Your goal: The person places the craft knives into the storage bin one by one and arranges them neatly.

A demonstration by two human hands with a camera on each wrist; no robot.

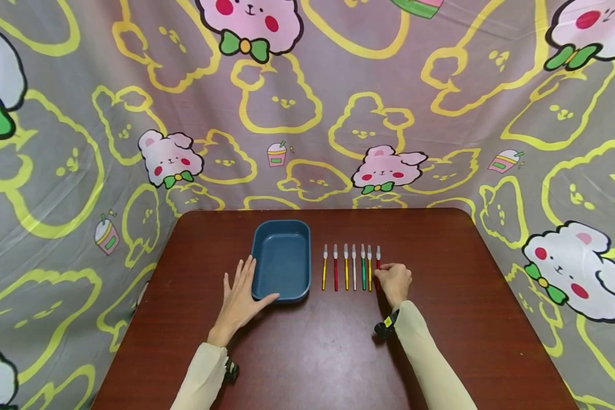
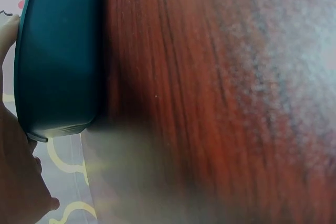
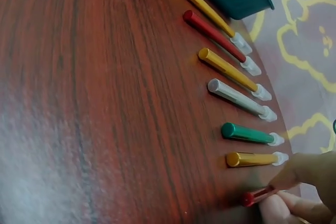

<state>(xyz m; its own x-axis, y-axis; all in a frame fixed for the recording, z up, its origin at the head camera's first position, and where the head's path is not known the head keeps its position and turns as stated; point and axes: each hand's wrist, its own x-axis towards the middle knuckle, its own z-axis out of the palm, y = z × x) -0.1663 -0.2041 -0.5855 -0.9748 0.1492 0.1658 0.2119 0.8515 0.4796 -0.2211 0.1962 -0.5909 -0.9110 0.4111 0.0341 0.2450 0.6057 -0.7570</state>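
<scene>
Red pen-shaped tool [image 3: 254, 198] at the right-hand end of a row of seven, pinched between the thumb and fingers of the right hand [image 1: 394, 282], its pale cap pointing toward the far edge of the worktop [image 1: 328, 353]; the left hand [image 1: 241, 299], well apart from the right, has its fingers spread and fairly straight along the left side of a blue tray [image 1: 282, 262], with the thumb at the tray's near rim; the tray thus lies between the left hand and the row, upright and close to the leftmost tool; nearest the pinched tool, just beside it on the left, lies a yellow tool [image 3: 252, 159], then a green tool [image 3: 249, 133], a silver tool [image 3: 236, 97], a second yellow tool [image 3: 228, 71], a second red tool [image 3: 215, 35] and a third yellow tool [image 3: 202, 6], all capped and roughly parallel; these six stand between the right hand and the tray; a wrist camera [image 1: 386, 326] sits on the right wrist; behind the worktop hangs a patterned cloth [image 1: 333, 74] with bear outlines and pink-cheeked rabbits.
</scene>
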